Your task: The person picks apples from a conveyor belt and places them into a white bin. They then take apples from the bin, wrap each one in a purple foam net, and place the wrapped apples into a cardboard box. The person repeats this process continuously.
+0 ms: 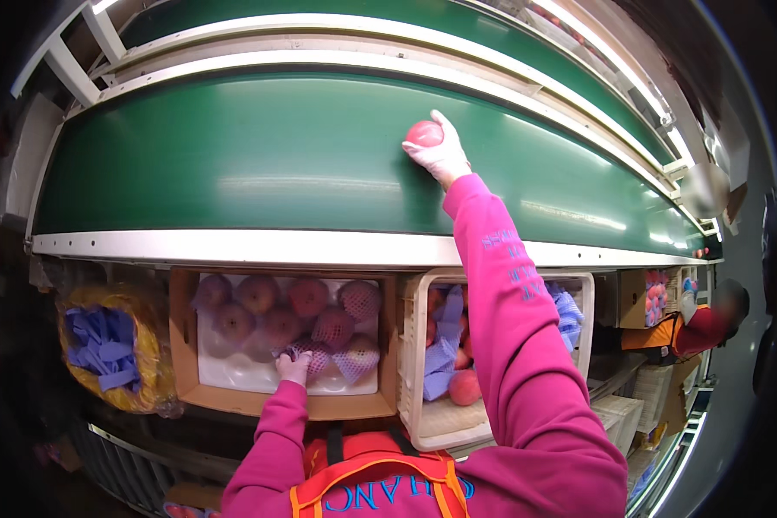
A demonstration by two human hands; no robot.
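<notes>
My right hand point(443, 155), in a thin white glove, reaches far out over the green conveyor belt point(311, 155). Its fingers are wrapped round a red apple point(424, 134). My left hand point(294, 367) is inside the open cardboard box point(180, 345), closed at the lower side of a foam-netted apple point(312, 354); part of its grip is hidden. Several more apples sit in the box's white moulded tray point(224, 371), some in foam nets, such as the netted apple point(360, 300) at the far right corner. A few hollows at the tray's near left hold no fruit.
Right of the box stands a white plastic crate point(411, 380) with loose apples and blue-purple foam strips. Left of it, a yellow-lined container point(71, 380) holds similar strips point(104, 345). A white rail point(259, 248) edges the belt. A co-worker point(704, 328) is at the far right.
</notes>
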